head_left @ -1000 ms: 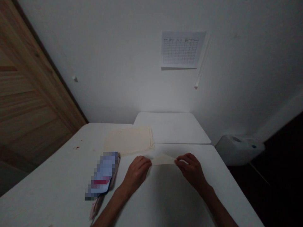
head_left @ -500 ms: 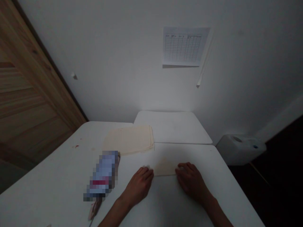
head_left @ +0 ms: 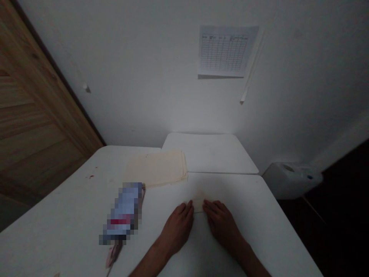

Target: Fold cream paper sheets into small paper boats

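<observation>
A thin, folded beige sheet (head_left: 198, 206) lies on the white table in front of me, its near edge straight. My left hand (head_left: 180, 223) is at its left side, fingers bent and pressed together on it. On the opposite side my right hand (head_left: 219, 217) holds it the same way, fingertips down on the sheet. Only a short middle part of it shows between my hands; the ends are under my fingers. Farther back, to the left, rests a stack of flat beige sheets (head_left: 157, 167).
Left of my hands lies a blurred-out bluish packet (head_left: 123, 211). Small red specks dot the white table (head_left: 69, 215). Behind it stands another white tabletop (head_left: 210, 152). A printed form (head_left: 225, 52) hangs on the wall. A white plastic container (head_left: 288, 181) is beyond the right edge.
Both hands have moved inward along the sheet, closer together, so less of it shows between them. The camera view has shifted slightly.
</observation>
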Tool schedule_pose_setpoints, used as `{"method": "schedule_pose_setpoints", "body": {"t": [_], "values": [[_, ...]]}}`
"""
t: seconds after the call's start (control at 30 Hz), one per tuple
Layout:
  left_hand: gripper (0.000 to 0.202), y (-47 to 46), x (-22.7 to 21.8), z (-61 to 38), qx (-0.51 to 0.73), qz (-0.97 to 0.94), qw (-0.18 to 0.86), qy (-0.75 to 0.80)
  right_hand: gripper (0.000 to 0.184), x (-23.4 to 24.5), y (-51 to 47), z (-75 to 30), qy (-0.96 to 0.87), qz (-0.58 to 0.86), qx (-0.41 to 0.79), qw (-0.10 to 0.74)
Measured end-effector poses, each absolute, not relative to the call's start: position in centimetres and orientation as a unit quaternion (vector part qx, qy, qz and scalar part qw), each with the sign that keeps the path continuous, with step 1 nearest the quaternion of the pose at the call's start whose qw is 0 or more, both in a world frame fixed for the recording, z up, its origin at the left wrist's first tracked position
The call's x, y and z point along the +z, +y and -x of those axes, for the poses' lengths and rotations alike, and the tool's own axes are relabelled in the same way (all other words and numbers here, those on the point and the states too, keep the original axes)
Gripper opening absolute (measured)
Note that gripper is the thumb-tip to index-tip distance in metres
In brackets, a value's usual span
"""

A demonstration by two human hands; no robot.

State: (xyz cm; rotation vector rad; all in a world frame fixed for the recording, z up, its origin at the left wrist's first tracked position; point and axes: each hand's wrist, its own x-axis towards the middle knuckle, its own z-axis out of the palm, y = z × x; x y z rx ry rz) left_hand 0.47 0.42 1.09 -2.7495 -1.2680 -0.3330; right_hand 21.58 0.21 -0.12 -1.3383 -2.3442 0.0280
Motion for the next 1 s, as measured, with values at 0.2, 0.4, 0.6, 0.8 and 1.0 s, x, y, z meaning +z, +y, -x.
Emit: {"method": "schedule_pose_setpoints", "body": {"t": [0.2, 0.4, 0.6, 0.8, 1.0], "values": [[0.031, -0.2, 0.7, 0.5, -0.191, 0.864, 0.012, -0.467, 0.033, -0.7, -0.9, -22.9, -0.818, 0.52, -0.035, 0.243], [0.023, 1.1, 0.8, 0.9, -0.299, 0.816, -0.062, -0.491, 0.024, 0.2, 0.5, -22.0, -0.792, 0.566, -0.044, 0.224], [0.008, 2.1, 0.4, 0.9, -0.358, 0.777, -0.118, -0.505, 0.018, 1.8, 3.1, -19.8, -0.855, 0.489, 0.057, 0.164], [0.031, 2.9, -0.1, 1.0, -0.342, 0.76, -0.142, -0.534, 0.028, 2.9, 3.4, -19.2, -0.877, 0.456, 0.081, 0.123], [0.024, 3.4, 0.1, 0.9, -0.31, 0.762, -0.154, -0.547, 0.032, 2.6, 3.2, -18.9, -0.875, 0.471, 0.052, 0.096]]}}
